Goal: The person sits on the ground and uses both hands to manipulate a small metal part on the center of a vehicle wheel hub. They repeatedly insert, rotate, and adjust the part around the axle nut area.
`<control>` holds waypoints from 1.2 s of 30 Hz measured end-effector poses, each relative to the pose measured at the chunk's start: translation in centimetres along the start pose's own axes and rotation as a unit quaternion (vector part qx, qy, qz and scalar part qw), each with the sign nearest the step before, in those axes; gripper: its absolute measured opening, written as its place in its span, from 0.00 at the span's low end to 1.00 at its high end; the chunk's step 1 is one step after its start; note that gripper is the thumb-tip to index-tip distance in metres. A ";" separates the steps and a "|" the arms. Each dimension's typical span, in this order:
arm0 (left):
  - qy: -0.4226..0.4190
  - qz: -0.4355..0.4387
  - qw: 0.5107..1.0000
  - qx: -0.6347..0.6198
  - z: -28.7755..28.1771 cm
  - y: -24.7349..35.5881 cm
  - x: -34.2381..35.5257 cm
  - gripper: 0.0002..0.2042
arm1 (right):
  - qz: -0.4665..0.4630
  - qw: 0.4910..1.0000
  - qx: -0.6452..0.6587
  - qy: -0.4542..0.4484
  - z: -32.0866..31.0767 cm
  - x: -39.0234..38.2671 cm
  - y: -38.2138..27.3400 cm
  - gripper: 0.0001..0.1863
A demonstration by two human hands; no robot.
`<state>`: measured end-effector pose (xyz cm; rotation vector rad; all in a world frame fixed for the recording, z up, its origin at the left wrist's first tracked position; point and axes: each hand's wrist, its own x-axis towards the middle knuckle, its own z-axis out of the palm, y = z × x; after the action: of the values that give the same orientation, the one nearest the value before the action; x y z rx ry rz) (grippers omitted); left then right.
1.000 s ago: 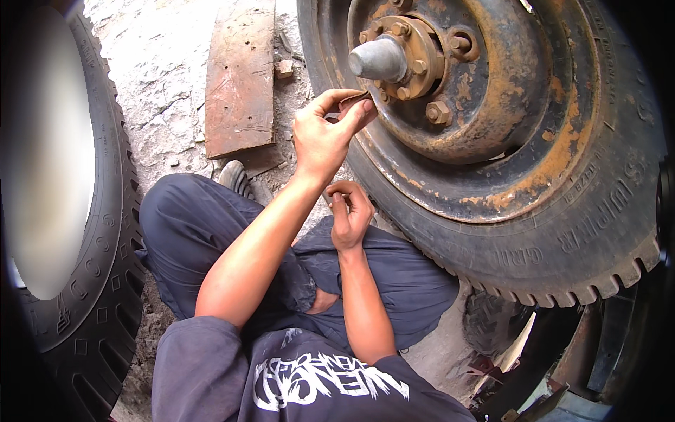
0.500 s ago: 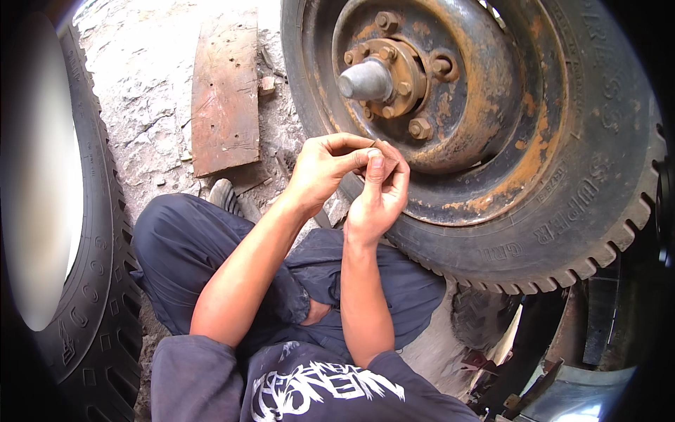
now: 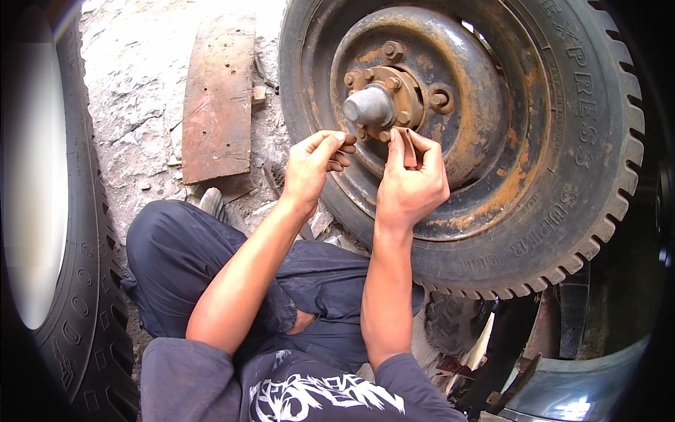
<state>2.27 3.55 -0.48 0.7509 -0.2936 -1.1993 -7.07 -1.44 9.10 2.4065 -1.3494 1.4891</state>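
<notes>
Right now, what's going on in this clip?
A person sits on the ground in front of a rusty wheel with both hands raised to its hub. The right hand pinches a small flat brownish piece just below the hub's bolts. The left hand is beside it with fingers curled; whether it holds anything is unclear. A rusty metal plate lies behind.

left hand (image 3: pixel 313 169) and right hand (image 3: pixel 410 184) parted, apparently nearer hub (image 3: pixel 370 105)
</notes>
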 end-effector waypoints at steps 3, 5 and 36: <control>0.001 -0.003 1.000 -0.001 0.0 0.4 -0.5 0.17 | -0.045 0.997 -0.061 0.019 0.5 0.2 -0.4 0.11; -0.002 -0.001 1.000 0.000 -0.2 0.4 -0.6 0.17 | -0.063 0.995 -0.072 0.023 0.2 0.2 -0.4 0.11; 0.035 0.025 0.996 -0.075 -0.6 0.4 -0.1 0.19 | -0.053 0.995 -0.032 -0.073 -0.8 0.7 1.0 0.09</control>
<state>2.86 3.90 -0.60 0.6504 -0.1610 -1.1320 -8.15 -2.22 9.67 2.5454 -1.2502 1.2483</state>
